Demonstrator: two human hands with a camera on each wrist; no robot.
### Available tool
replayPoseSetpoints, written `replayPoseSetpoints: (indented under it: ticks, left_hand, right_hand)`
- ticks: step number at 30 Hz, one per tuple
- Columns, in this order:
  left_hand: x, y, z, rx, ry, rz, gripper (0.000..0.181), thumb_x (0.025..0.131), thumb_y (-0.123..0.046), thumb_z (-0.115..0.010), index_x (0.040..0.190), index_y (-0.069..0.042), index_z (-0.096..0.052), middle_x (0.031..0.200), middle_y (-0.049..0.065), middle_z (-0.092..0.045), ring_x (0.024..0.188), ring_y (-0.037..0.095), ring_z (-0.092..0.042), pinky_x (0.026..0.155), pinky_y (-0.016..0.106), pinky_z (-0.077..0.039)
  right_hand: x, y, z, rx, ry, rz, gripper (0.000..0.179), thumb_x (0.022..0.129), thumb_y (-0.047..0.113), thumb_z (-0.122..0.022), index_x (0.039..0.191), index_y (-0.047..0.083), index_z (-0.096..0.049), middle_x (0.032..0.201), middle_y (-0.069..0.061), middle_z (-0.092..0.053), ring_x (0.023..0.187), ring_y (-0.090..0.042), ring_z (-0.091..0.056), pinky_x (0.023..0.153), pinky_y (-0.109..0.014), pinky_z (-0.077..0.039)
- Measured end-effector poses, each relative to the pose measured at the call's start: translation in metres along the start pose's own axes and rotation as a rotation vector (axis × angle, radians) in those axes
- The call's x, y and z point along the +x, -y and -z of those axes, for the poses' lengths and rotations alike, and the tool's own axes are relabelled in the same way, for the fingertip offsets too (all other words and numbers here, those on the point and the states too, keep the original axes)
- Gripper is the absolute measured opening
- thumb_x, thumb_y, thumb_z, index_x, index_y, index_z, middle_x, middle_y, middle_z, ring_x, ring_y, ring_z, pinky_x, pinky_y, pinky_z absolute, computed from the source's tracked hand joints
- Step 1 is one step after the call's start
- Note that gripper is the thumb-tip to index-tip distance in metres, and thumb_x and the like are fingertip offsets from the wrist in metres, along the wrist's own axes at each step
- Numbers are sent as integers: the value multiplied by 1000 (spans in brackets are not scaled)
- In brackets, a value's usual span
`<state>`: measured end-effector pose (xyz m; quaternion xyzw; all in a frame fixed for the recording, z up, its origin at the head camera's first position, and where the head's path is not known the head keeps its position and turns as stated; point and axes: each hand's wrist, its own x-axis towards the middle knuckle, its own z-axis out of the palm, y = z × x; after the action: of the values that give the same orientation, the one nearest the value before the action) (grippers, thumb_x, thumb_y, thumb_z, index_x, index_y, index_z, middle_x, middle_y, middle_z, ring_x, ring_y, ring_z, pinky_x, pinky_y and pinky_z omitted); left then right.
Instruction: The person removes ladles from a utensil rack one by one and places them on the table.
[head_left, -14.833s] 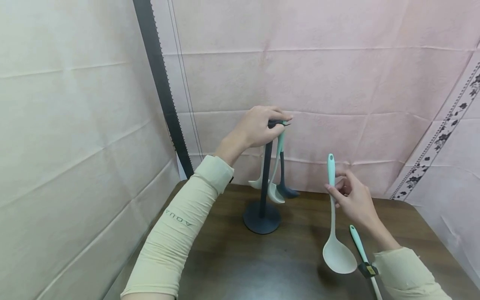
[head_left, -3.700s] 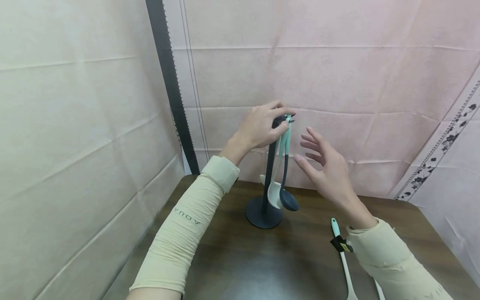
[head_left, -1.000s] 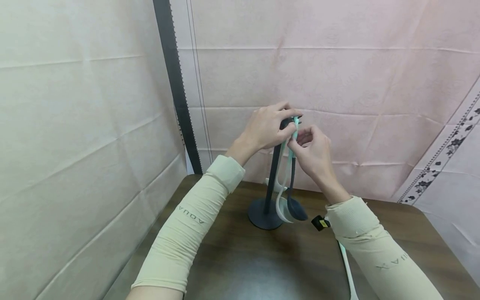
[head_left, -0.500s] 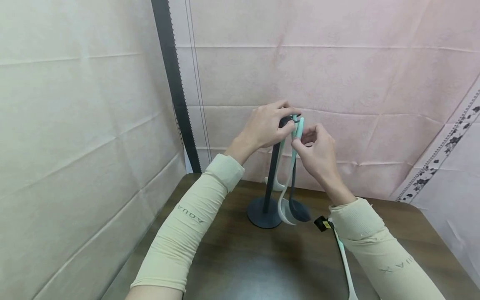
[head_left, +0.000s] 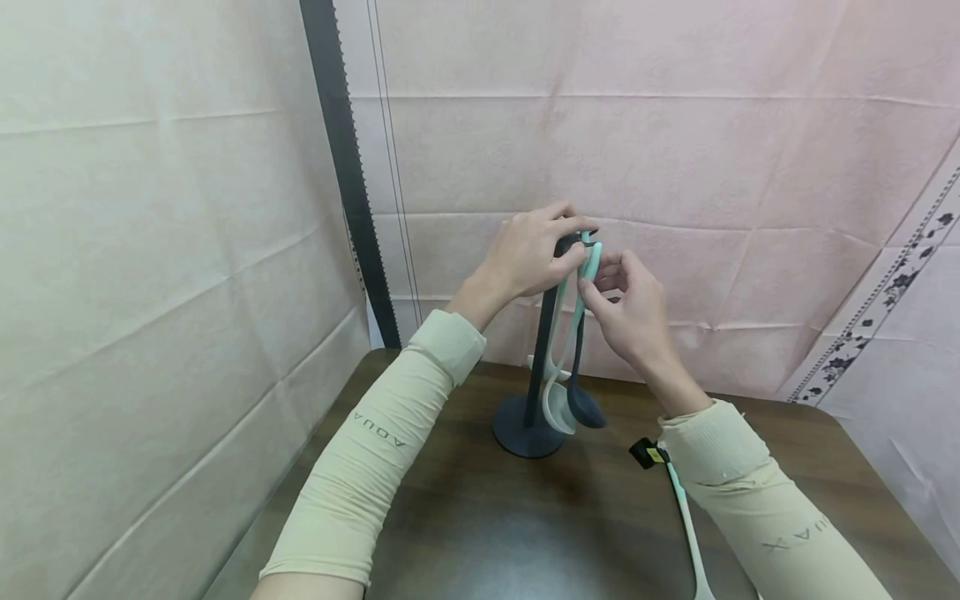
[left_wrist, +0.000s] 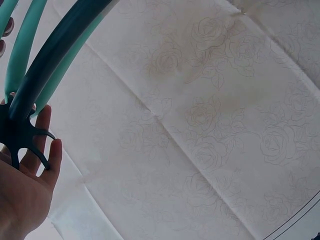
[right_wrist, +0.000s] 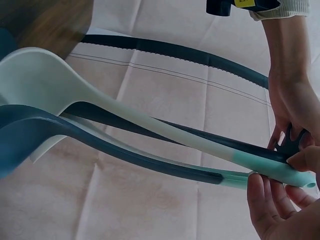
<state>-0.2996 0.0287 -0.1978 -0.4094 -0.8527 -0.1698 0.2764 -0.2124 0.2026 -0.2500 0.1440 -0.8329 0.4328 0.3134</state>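
A: Far left, the left hand (head_left: 528,254) is wrapped around the hooked top of the slim, dark, round-based stand (head_left: 542,350).

B: Beside the post, bowl down: the front pale-bowled ladle with a smooth mint-green handle (head_left: 558,408), tip up by the hooks. Is it hooked?

A: Can't tell, fingers crowd it! Just right, the navy-bowled ladle with a matching mint-green grip (head_left: 587,410) dangles close.

B: And the right hand (head_left: 633,312) pinches the pale one's handle, thumb against fingers.

A: The danger? A hole missing its hook could mean a drop on release; a knock could unseat the navy neighbour, or rock the stand if the left hand slackens.
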Motion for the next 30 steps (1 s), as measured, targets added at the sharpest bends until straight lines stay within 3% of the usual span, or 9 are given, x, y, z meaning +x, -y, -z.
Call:
replayPoseSetpoints:
  ticks: [12,18,30]
  left_hand:
    - [0,0,1,12,3,6,50,101,-42,-48,146,-32,-65,128,-9,-61,78,12,-53,69,28,-44]
    - [0,-1,1,12,5,3,49,101,-43,-48,146,-33,-65,128,-11,-61,79,11,-54,69,28,-45]
    - [-1,2,1,15,3,5,50,101,-42,-48,147,-33,-65,129,-10,-61,76,12,-52,68,27,-44]
  right_hand:
    - [-4,0,-1,43,-16,13,28,102,20,-71,121,4,-59,106,-9,-71,92,-19,-72,74,-20,-57]
    - [-7,-2,-2,107,10,-5,29,101,17,-71,122,3,-57,109,-11,-68,95,-24,-74,72,-24,-61]
    - [-11,-3,-8,104,59,-12,30,101,18,-73,121,4,-57,102,-12,-69,87,-31,-75,67,-26,-61]
